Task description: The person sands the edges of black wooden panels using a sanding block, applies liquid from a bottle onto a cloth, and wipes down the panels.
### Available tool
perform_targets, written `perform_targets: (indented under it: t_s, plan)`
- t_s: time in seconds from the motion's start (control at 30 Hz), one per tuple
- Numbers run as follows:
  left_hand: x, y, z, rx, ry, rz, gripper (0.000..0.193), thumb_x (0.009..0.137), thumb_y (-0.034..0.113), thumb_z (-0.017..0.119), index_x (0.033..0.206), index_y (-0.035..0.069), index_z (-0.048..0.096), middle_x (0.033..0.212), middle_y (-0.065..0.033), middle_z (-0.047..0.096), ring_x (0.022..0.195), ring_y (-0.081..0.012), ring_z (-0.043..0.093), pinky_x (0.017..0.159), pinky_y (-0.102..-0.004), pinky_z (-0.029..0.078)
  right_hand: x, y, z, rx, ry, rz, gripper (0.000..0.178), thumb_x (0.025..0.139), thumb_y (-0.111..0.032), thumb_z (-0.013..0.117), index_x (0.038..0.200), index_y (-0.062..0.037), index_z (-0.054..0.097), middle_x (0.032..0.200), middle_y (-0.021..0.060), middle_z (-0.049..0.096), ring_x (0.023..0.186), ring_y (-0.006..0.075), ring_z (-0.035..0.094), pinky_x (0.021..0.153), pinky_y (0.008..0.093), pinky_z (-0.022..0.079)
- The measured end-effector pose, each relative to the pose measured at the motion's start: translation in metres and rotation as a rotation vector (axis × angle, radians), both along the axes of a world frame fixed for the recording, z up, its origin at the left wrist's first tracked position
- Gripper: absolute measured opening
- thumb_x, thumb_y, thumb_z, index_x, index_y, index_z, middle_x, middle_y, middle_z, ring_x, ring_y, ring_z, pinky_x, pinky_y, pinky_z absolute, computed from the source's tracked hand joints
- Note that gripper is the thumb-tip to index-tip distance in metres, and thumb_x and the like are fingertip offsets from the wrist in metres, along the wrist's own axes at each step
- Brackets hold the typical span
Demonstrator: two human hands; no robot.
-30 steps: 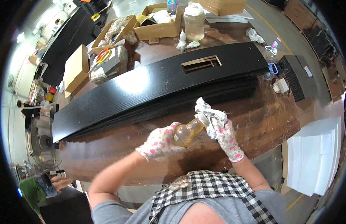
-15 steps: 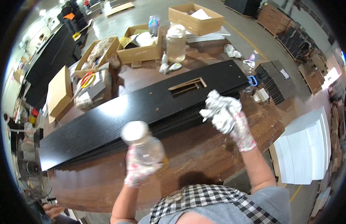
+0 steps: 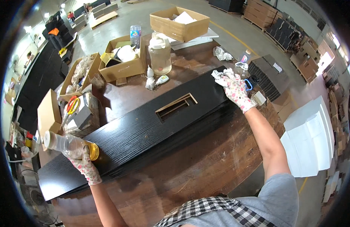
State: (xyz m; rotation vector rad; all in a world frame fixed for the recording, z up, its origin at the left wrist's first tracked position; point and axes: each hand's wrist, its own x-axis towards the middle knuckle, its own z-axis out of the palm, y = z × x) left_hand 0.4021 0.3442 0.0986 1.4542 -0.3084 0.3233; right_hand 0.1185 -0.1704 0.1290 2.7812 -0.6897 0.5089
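**Black panel, with a white cloth pressed to its far right end**

The long black panel lies slantwise across the brown bench, on top of what look like more dark boards, its cut-out nearer the right end than the left. The right hand, in a flowered glove, is partly closed over the crumpled white cloth, which it holds down at the panel's far right end. The left hand, gloved alike, is curled around a clear bottle with a white cap and amber liquid at its base. The bottle is tipped well over, cap toward the left, above the panel's left end; I cannot tell whether it touches the surface.

Judging by the cloth's place, work on this top face looks under way rather than finished. The face has a sheen, brightest at the left end, but that may be only light, so which parts the cloth has covered cannot be told. The boards below are covered by the top one, and their faces cannot be judged. The scissors and the large jar stand apart from both hands, beyond the panel.
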Motion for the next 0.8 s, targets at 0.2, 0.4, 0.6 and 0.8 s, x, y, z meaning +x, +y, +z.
perform_targets:
  t_s: [0.2, 0.4, 0.6, 0.8]
  plan:
    - [-0.005, 0.01, -0.006, 0.084, 0.035, -0.072, 0.062, 0.082, 0.008, 0.07, 0.135, 0.002, 0.037, 0.126, -0.0114, 0.051, 0.113, -0.0216, 0.053, 0.1, -0.0367, 0.043, 0.004, 0.008, -0.011, 0.03, -0.002, 0.125, 0.035, 0.084, -0.013, 0.049, 0.114, -0.0216, 0.065, 0.123, 0.0078, 0.059, 0.113, 0.0292, 0.053, 0.095, 0.0409, 0.043]
    - [-0.013, -0.003, -0.004, 0.048, 0.048, -0.094, 0.052, 0.084, 0.008, 0.067, 0.13, 0.001, 0.044, 0.12, -0.0102, 0.055, 0.105, -0.0202, 0.058, 0.094, -0.0348, 0.047, 0.028, 0.056, -0.008, 0.159, -0.205, 0.368, 0.03, 0.082, -0.013, 0.056, 0.108, -0.0195, 0.068, 0.119, 0.0089, 0.062, 0.103, 0.0296, 0.061, 0.09, 0.0398, 0.049]
    - [-0.03, -0.024, 0.017, 0.033, 0.094, -0.068, 0.051, 0.08, 0.003, 0.069, 0.126, 0.001, 0.048, 0.117, -0.0095, 0.058, 0.103, -0.0205, 0.059, 0.093, -0.0338, 0.048, 0.002, 0.09, 0.011, 0.093, -0.318, 0.304, 0.026, 0.09, -0.005, 0.054, 0.115, -0.0042, 0.063, 0.109, 0.0096, 0.067, 0.109, 0.0199, 0.061, 0.1, 0.0331, 0.045]
    - [-0.034, -0.034, 0.026, 0.014, 0.111, -0.063, 0.063, 0.071, 0.003, 0.078, 0.125, 0.002, 0.046, 0.116, -0.0095, 0.058, 0.105, -0.0189, 0.057, 0.091, -0.0326, 0.048, 0.059, 0.243, -0.02, 0.53, -0.38, 0.593, 0.03, 0.09, -0.019, 0.056, 0.114, -0.0011, 0.061, 0.113, 0.0118, 0.064, 0.105, 0.0301, 0.062, 0.1, 0.0432, 0.043]
